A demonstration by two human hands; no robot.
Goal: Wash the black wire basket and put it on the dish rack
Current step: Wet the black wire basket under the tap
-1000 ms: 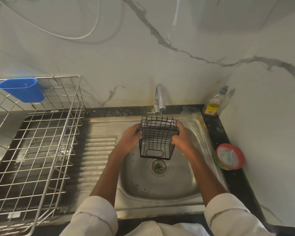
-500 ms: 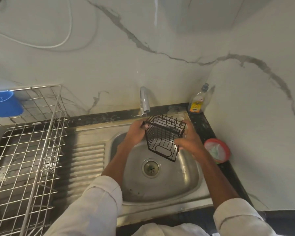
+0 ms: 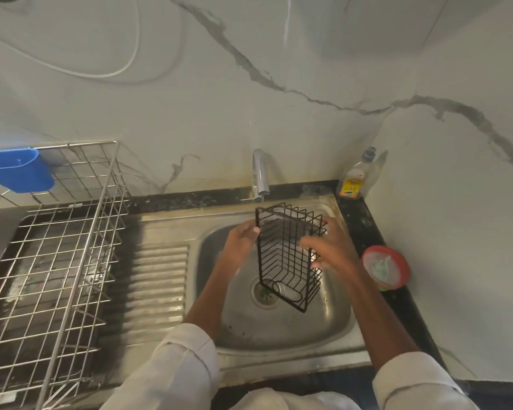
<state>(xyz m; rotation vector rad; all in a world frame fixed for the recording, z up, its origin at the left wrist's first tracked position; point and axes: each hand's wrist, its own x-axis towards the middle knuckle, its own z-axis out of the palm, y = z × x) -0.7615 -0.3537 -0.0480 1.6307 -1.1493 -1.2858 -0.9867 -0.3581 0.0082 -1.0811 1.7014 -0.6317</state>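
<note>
The black wire basket (image 3: pixel 285 258) hangs on end over the steel sink (image 3: pixel 335 318), its upper edge just below the tap (image 3: pixel 259 174). My left hand (image 3: pixel 240 244) grips its left side near the top. My right hand (image 3: pixel 328 247) lies against its right side, fingers spread across the wires. The steel dish rack (image 3: pixel 51 261) stands on the counter to the left.
A blue plastic cup (image 3: pixel 18 170) hangs on the rack's back rail. A bottle of dish soap (image 3: pixel 354 179) stands in the back right corner. A round red-rimmed tub (image 3: pixel 385 267) sits on the dark counter right of the sink. The ribbed drainboard (image 3: pixel 157 285) lies between rack and basin.
The basket has turned from lying tilted under the tap to standing on end, lower in the basin. My right hand has slid across its side with the fingers spread.
</note>
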